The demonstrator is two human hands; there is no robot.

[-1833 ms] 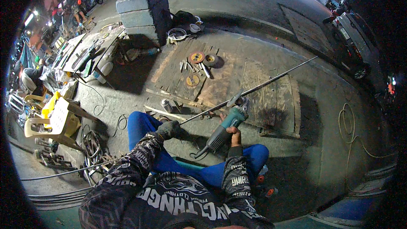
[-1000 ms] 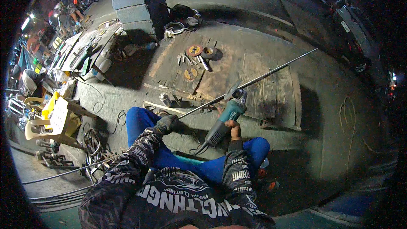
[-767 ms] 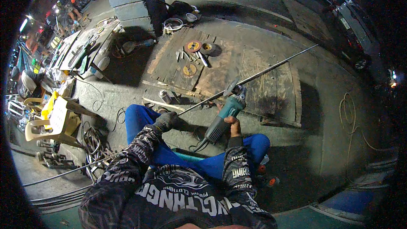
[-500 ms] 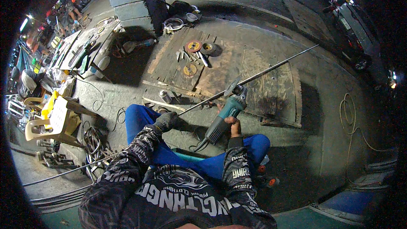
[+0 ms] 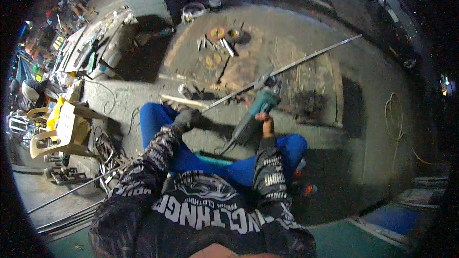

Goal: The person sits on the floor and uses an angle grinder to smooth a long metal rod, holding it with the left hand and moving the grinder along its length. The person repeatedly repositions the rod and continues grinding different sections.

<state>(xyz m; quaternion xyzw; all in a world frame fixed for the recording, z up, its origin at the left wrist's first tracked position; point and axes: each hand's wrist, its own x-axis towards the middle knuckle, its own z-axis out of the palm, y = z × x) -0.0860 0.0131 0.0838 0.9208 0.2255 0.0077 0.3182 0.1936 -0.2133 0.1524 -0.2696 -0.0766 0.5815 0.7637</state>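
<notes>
A long thin metal bar (image 5: 315, 59) slants from my left side up across the plywood. My left hand (image 5: 188, 120), in a dark grey glove, is closed around it near my left knee. My bare right hand (image 5: 265, 120) grips the body of a teal and dark angle grinder (image 5: 252, 114). The grinder's head, with its disc, sits against or just over the bar's middle; blur hides whether they touch. Behind my left forearm a long bar stretches to the lower left.
A worn plywood sheet (image 5: 291, 52) lies ahead, bearing an orange disc (image 5: 218, 33), a yellowish disc (image 5: 213, 61), a round wheel (image 5: 234, 34) and short metal pieces. A beige plastic chair (image 5: 67, 129) stands left. A cable (image 5: 398, 129) curls on the floor at right.
The whole view has tilted, so everything sits higher and is more blurred. The bar now shows a wider, brighter face. Both hands keep their holds on bar and grinder.
</notes>
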